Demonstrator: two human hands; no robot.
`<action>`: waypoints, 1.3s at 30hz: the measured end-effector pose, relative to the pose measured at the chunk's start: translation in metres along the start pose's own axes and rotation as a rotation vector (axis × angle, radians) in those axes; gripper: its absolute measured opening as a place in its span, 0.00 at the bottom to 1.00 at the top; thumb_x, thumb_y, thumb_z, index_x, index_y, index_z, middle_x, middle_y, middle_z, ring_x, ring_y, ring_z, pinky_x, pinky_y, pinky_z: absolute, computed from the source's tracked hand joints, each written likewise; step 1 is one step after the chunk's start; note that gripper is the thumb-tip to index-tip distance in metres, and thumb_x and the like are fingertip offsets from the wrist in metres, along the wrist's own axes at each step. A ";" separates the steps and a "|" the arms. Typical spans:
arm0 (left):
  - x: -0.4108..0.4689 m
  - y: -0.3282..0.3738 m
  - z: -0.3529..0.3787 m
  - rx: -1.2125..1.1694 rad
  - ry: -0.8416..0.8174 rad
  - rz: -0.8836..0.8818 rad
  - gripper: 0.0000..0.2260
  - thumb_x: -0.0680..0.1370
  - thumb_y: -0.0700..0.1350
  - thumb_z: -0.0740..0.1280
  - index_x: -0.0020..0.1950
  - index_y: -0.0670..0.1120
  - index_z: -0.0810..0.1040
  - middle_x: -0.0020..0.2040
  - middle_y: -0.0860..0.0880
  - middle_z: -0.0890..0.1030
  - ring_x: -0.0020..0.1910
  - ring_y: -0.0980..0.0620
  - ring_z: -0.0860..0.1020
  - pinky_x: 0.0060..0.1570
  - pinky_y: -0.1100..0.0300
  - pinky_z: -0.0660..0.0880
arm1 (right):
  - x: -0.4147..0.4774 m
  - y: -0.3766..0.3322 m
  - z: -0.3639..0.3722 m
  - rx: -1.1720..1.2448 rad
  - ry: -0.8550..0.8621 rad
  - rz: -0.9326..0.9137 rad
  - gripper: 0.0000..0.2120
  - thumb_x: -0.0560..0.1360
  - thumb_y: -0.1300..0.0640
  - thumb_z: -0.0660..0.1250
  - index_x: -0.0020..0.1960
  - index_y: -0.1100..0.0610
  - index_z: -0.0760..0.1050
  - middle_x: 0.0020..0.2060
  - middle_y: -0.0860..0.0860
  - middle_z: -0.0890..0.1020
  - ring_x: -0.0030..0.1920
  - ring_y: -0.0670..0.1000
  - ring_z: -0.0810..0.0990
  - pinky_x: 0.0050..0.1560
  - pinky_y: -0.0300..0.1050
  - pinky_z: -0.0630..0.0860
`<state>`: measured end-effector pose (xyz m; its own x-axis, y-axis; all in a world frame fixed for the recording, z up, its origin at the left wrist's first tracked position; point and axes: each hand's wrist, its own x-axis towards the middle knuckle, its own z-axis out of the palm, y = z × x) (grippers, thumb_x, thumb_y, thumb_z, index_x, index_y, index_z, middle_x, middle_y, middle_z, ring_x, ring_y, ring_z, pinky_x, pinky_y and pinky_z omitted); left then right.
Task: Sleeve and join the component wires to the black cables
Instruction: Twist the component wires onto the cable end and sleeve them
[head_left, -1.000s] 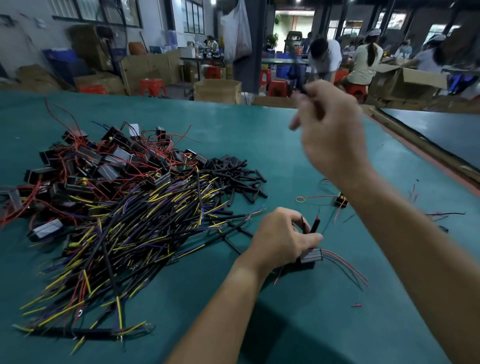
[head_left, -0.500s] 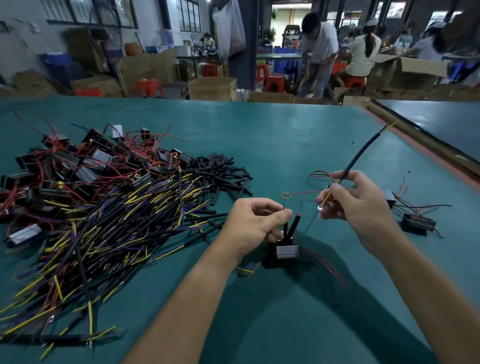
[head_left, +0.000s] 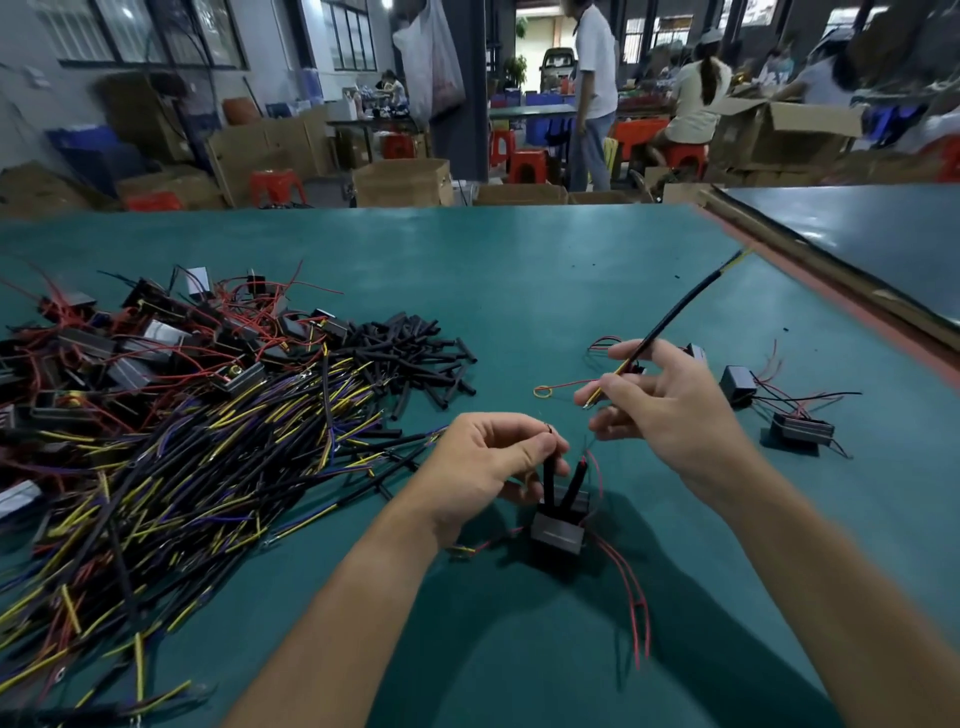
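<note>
Little changes: your left grip (head_left: 483, 467) stays pinched on the sleeved wire (head_left: 548, 480), right grip (head_left: 675, 415) on the black cable (head_left: 675, 310); open surface (head_left: 519, 270) ahead.

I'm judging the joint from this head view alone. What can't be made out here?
Head view:
- Wire end pinched by the left hand: fingertips cover it.
- Conductor tips of the black cable at the right hand: too small to tell if bare.
- Cable pile: cut off by the left edge.

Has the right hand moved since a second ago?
Yes. The right hand, holding a black cable, has dropped from high above the red wire loop to just right of it.
</note>
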<state>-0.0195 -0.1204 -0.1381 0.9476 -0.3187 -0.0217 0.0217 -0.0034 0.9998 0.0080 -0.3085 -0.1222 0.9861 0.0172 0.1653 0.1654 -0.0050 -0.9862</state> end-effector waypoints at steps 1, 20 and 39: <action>0.000 0.000 0.001 0.001 0.003 0.000 0.09 0.79 0.39 0.67 0.41 0.46 0.85 0.39 0.46 0.84 0.29 0.54 0.75 0.32 0.63 0.75 | -0.001 0.000 0.001 -0.002 -0.007 0.002 0.06 0.81 0.66 0.62 0.56 0.59 0.68 0.37 0.55 0.86 0.27 0.51 0.79 0.32 0.43 0.80; 0.003 -0.001 0.009 0.085 0.221 0.108 0.03 0.73 0.38 0.74 0.41 0.45 0.84 0.31 0.51 0.80 0.25 0.56 0.73 0.28 0.64 0.73 | -0.005 -0.001 0.008 0.002 -0.022 -0.059 0.02 0.77 0.66 0.67 0.46 0.61 0.78 0.27 0.49 0.80 0.26 0.48 0.79 0.32 0.42 0.80; 0.004 0.002 0.006 0.068 0.228 0.057 0.06 0.77 0.38 0.69 0.40 0.41 0.81 0.33 0.48 0.81 0.25 0.54 0.73 0.29 0.61 0.72 | -0.002 0.000 0.005 -0.030 -0.081 -0.012 0.04 0.76 0.68 0.68 0.48 0.60 0.78 0.29 0.49 0.80 0.25 0.47 0.75 0.32 0.41 0.80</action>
<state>-0.0181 -0.1273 -0.1366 0.9943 -0.0980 0.0419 -0.0478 -0.0584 0.9972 0.0056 -0.3035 -0.1229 0.9797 0.0980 0.1748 0.1789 -0.0347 -0.9833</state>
